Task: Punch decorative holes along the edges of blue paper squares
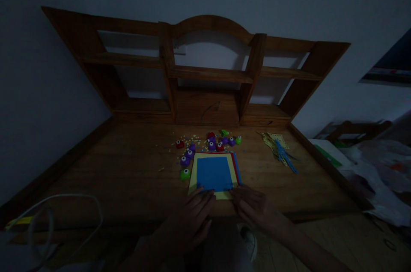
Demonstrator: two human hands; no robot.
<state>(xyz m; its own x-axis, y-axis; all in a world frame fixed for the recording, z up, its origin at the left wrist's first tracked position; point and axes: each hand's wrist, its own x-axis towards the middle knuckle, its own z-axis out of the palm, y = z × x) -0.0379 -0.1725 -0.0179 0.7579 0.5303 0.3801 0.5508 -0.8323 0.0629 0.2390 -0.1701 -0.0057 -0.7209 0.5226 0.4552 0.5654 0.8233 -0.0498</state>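
A stack of coloured paper sheets (214,173), blue on top of yellow with red and blue edges showing at the right, lies on a wooden desk (128,177). My left hand (192,216) rests at the stack's near edge, fingers stretched out and touching the blue and yellow sheets. My right hand (253,207) lies at the stack's near right corner with its fingers stretched flat against the paper's edge. Several small craft punches (212,143), purple, red and green, sit just beyond and to the left of the stack.
The room is very dim. Paper scraps in yellow and blue (279,147) lie at the desk's right. A wooden shelf hutch (205,75) stands at the back. A white cable (64,212) loops at the near left. Bags and clutter (379,169) sit to the right.
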